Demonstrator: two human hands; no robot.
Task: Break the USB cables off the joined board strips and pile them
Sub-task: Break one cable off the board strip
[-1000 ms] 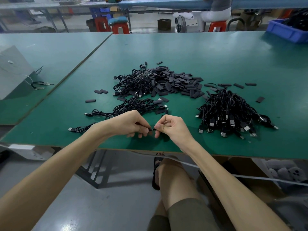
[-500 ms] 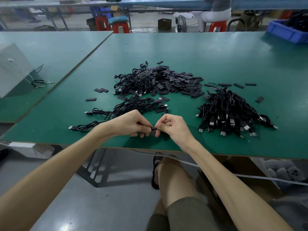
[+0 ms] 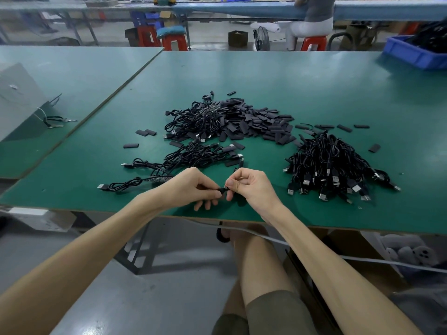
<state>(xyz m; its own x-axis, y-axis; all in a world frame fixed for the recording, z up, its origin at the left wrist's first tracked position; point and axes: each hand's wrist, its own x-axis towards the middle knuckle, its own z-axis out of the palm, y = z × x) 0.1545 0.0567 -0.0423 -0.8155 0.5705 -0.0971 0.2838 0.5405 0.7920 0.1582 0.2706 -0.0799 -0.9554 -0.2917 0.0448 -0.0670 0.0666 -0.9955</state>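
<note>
As before, hands (image 3: 191,187) (image 3: 251,188) on cable (image 3: 222,189)

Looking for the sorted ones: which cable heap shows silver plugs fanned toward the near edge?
The large heap right of the right hand. The far heap is mixed with flat black pieces; the small bunch lies beyond the left hand.

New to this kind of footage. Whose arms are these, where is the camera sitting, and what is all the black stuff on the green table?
There is no machine: a person wears one camera on the head, looking down at their own bare arms. On the green table lie a pile of black USB cables at right, a heap of flat black rectangular pieces farther back, and more black cables at left. The left hand and right hand pinch a small black part between them, too small to identify.
</note>
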